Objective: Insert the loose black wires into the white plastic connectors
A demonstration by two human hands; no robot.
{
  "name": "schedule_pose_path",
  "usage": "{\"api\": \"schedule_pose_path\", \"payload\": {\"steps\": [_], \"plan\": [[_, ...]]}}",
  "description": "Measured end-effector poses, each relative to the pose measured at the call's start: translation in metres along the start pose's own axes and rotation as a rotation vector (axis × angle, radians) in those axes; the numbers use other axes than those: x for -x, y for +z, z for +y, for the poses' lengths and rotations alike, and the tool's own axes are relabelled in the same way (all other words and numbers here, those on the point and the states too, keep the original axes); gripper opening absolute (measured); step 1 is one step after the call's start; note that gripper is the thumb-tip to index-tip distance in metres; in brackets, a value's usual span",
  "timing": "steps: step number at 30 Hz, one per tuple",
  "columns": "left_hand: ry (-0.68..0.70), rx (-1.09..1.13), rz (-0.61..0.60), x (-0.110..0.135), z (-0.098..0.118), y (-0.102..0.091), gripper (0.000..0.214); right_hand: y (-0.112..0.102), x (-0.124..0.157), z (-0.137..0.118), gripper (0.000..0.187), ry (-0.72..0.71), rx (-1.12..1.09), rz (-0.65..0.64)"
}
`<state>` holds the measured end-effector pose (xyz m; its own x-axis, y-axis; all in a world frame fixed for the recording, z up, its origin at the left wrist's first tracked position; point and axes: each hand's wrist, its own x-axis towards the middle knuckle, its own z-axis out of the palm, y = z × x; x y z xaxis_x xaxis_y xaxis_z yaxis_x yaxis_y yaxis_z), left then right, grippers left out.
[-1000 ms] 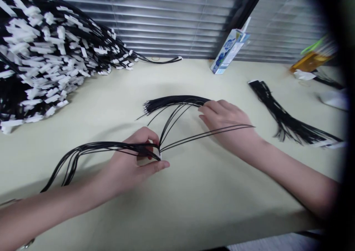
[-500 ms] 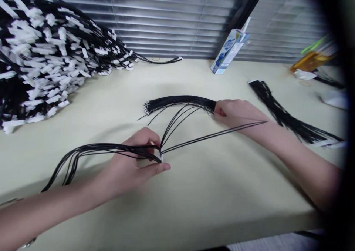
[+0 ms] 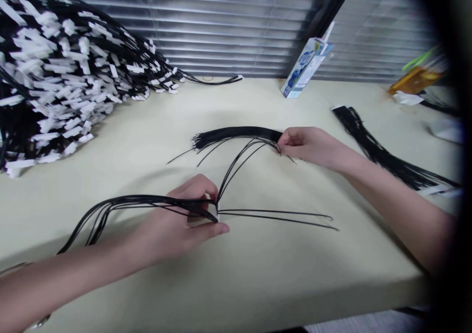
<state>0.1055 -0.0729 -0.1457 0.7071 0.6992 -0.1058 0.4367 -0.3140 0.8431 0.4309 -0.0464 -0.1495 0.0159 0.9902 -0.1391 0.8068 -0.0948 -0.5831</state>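
My left hand (image 3: 184, 220) is closed in a pinch on a small white connector (image 3: 217, 210) from which several thin black wires (image 3: 121, 205) trail off to the left. Two loose wire ends (image 3: 280, 216) run right from the connector and lie on the cream table (image 3: 258, 274). Other wires arch up from the connector to my right hand (image 3: 309, 145), which pinches them beside a flat bundle of black wires (image 3: 236, 133) lying in the middle of the table.
A big heap of black wires with white connectors (image 3: 55, 72) fills the back left. A second bundle of black wires (image 3: 383, 156) lies at the right. A small blue and white carton (image 3: 306, 68) leans against the window blinds (image 3: 228, 23). An orange object (image 3: 413, 80) sits far right.
The two long wires that rested over my right wrist have dropped flat onto the table. My right hand has drawn back to the bundle's end and closed into a pinch.
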Motion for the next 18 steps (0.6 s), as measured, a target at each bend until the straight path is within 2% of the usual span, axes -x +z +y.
{"api": "schedule_pose_path", "payload": {"steps": [4,7,11,14,18], "plan": [[0.017,-0.108,-0.035,0.001,0.002,0.000,0.022,0.003,-0.001,0.001,0.011,-0.027,-0.120,-0.017],[0.040,-0.165,-0.052,0.002,0.002,0.000,0.021,0.005,-0.001,0.001,0.019,-0.094,-0.245,-0.030],[0.048,-0.179,-0.072,0.002,0.003,0.001,0.021,0.007,0.001,-0.003,0.027,-0.146,-0.193,-0.078],[0.050,-0.183,-0.079,0.002,0.003,0.001,0.021,0.008,0.003,-0.008,0.021,-0.134,-0.148,-0.079],[0.061,-0.189,-0.082,0.000,0.003,0.001,0.021,0.005,0.003,-0.010,0.012,-0.034,-0.470,-0.013]]}}
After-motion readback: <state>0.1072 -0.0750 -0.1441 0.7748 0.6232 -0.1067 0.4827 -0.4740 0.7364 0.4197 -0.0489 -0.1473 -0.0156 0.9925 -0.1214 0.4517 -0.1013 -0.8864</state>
